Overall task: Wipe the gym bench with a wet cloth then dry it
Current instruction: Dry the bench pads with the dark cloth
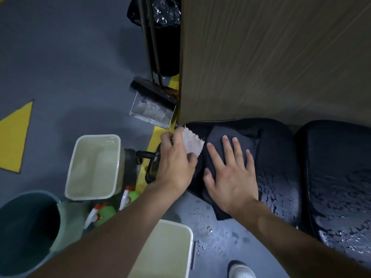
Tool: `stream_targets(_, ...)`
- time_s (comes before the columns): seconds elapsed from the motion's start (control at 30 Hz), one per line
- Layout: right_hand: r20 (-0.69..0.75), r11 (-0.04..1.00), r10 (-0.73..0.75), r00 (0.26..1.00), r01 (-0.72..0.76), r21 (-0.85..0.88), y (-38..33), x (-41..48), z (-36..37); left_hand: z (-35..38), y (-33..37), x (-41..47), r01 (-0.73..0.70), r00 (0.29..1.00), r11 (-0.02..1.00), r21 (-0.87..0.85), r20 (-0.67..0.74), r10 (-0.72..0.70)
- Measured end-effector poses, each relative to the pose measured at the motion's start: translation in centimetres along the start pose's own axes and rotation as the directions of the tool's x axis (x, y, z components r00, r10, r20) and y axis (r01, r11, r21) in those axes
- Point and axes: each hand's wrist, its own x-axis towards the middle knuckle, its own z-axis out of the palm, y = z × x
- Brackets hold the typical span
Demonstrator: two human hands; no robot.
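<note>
The black padded gym bench (281,167) runs from centre to the right edge, its surface beaded with water. A dark grey cloth (220,141) lies draped over the bench's left end pad and hangs off its near side. My right hand (230,173) presses flat on that cloth with fingers spread. Just left of it, my left hand (174,163) grips a small pale pink cloth (192,143) at the bench's end.
A wood-grain wall (271,57) stands behind the bench. Two cream bins (94,167) (166,251), a teal bucket (26,231) and green spray bottles (104,213) sit on the grey floor at left. A dustpan with broom (152,105) leans by a black bin. Water drops and my shoe (241,269) are below.
</note>
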Motion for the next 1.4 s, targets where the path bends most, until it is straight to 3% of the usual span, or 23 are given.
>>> stream_targets(0.13, 0.068, 0.998, 0.034, 0.997, -0.037, 0.042, 0.6, 3.1, -0.8, 0.3, -0.1, 0.1, -0.114, 0.992, 0.97, 0.215, 0.082, 0.098)
stream_targets(0.3, 0.106, 0.991, 0.075, 0.992, -0.086, 0.105, 2.0, 8.8, -1.7, -0.1, 0.1, 1.4, -0.16, 0.98, 0.971, 0.179, 0.149, 0.134)
stream_targets(0.43, 0.114, 0.99, 0.076, 0.991, -0.089, 0.111, 2.1, 9.0, -1.8, -0.4, -0.1, 1.1, -0.274, 0.961, 0.787, 0.553, 0.134, 0.241)
stream_targets(0.57, 0.086, 0.994, 0.044, 0.995, -0.052, 0.095, 2.1, 5.1, -1.6, 0.4, -0.5, 0.9, -0.432, 0.9, 0.759, 0.487, 0.286, 0.329)
stream_targets(0.67, 0.006, 0.996, 0.033, 0.999, -0.033, 0.077, 2.1, -0.1, -0.9, 0.8, -0.4, 0.5, -0.409, 0.911, 0.759, 0.507, 0.278, 0.306)
stream_targets(0.83, 0.021, 0.998, -0.066, 0.998, 0.066, -0.014, 2.6, -5.7, 1.0, 1.6, -0.2, 0.0, -0.4, 0.916, 0.736, 0.547, 0.261, 0.303)
stream_targets(1.0, 0.01, 0.998, -0.06, 0.998, 0.06, 0.035, 3.2, -2.9, 0.4, 1.5, -0.4, 0.1, -0.409, 0.912, 0.719, 0.562, 0.278, 0.302)
stream_targets(1.27, 0.095, 0.977, 0.126, 0.987, -0.14, 0.158, 5.5, 8.5, -1.9, 1.5, -0.1, -0.3, -0.45, 0.893, 0.627, 0.636, 0.307, 0.329)
stream_targets(1.4, 0.103, 0.981, 0.119, 0.988, -0.133, 0.141, 5.7, 7.9, -1.7, 1.9, 1.5, -0.5, -0.501, 0.865, 0.599, 0.625, 0.371, 0.337)
